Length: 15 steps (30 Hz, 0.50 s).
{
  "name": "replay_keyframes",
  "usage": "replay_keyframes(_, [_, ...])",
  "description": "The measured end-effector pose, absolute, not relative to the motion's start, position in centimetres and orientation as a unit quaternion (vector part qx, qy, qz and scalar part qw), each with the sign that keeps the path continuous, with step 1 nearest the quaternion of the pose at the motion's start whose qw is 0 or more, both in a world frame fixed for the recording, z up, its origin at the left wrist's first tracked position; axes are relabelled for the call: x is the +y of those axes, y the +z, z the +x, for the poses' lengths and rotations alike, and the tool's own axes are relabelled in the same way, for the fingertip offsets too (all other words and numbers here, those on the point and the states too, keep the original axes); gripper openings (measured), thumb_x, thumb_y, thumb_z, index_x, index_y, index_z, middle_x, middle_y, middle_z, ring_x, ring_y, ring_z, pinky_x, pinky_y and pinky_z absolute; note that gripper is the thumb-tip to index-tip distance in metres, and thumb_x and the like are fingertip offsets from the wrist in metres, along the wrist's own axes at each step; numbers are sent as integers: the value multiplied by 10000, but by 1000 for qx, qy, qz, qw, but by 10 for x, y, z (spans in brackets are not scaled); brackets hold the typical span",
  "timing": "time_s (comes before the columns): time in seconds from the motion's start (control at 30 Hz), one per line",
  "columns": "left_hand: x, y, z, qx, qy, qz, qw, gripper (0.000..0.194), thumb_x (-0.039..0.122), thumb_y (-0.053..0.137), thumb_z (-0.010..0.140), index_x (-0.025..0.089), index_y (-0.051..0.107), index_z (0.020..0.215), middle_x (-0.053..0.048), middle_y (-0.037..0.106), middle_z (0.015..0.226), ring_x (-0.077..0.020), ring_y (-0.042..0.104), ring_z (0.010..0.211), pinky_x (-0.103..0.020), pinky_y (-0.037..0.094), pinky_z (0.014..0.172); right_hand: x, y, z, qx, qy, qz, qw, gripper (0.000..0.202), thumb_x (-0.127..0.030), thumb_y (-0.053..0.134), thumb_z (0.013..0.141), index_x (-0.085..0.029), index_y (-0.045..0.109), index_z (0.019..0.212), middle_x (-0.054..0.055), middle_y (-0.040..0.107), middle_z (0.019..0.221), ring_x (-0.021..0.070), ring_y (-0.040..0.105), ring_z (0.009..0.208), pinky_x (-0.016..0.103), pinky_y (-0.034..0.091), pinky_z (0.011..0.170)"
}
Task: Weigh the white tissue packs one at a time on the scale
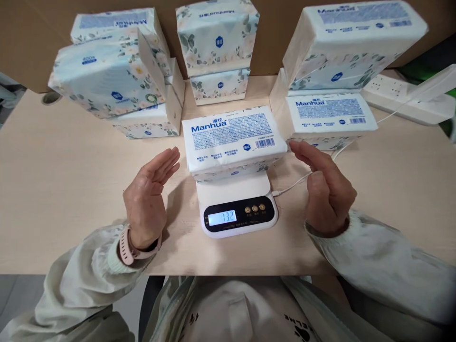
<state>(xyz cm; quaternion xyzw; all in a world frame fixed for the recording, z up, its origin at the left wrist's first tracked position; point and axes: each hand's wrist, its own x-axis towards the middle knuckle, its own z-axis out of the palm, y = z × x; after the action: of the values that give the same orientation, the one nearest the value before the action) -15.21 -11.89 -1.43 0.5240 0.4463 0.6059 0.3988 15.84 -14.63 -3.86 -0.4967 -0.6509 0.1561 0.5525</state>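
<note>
A tissue pack [233, 137] with blue Manhua print lies on a white digital scale [231, 192], whose lit display reads about 13.2. My left hand [151, 192] is held up to the left of the pack, fingers extended, with a gap between them. On the other side, my right hand [324, 187] is near the pack's right end, fingers stretched out and holding nothing; whether its fingertips touch the pack I cannot tell. The pack hides the back part of the scale's plate.
Stacked tissue packs stand behind at the left [107, 78], the middle [219, 47] and the right [331, 109]. A white cable [294, 184] runs from the scale toward a white power strip [399, 92]. Brown cardboard [270, 28] rises behind the wooden table [71, 190].
</note>
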Motion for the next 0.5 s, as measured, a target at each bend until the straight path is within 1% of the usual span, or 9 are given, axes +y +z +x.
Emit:
replay_keyframes(0.13, [-119, -15, -152, 445, 607, 519, 404, 377, 545, 577, 1075, 316, 845, 1209, -2, 823, 1301, -274, 746, 1326, -444, 608, 1175, -147, -36, 157, -656, 158, -498, 545, 469, -397, 482, 1083, -444, 666, 1512, -17, 748, 1482, 338, 693, 1383, 636, 567, 1177])
replay_keyframes(0.2, [-118, -15, -152, 445, 616, 511, 402, 390, 559, 579, 1072, 304, 849, 1191, -9, 834, 1267, -269, 764, 1292, -433, 624, 1145, -148, -36, 156, -656, 157, -495, 548, 469, -375, 491, 1079, -419, 683, 1504, 4, 758, 1468, 334, 703, 1364, 615, 571, 1168])
replay_keyframes(0.3, [-118, -15, -151, 447, 617, 506, 403, 381, 547, 578, 1076, 299, 851, 1170, -7, 845, 1224, -259, 784, 1245, -420, 637, 1112, -147, -36, 155, -654, 145, -490, 558, 466, -352, 498, 1074, -426, 701, 1487, 10, 776, 1438, 323, 721, 1329, 590, 584, 1140])
replay_keyframes(0.4, [-118, -14, -152, 456, 604, 517, 400, 355, 525, 567, 1081, 315, 841, 1164, -11, 839, 1219, -274, 781, 1245, -456, 619, 1139, -147, -37, 155, -658, 135, -486, 559, 463, -351, 504, 1071, -437, 705, 1479, 4, 787, 1418, 322, 736, 1296, 594, 598, 1112])
replay_keyframes(0.5, [-118, -14, -152, 460, 598, 525, 394, 369, 550, 561, 1074, 318, 833, 1164, -18, 838, 1207, -288, 780, 1239, -487, 608, 1153, -147, -37, 155, -664, 132, -481, 557, 461, -351, 511, 1072, -425, 703, 1485, 13, 792, 1412, 320, 740, 1286, 587, 606, 1098])
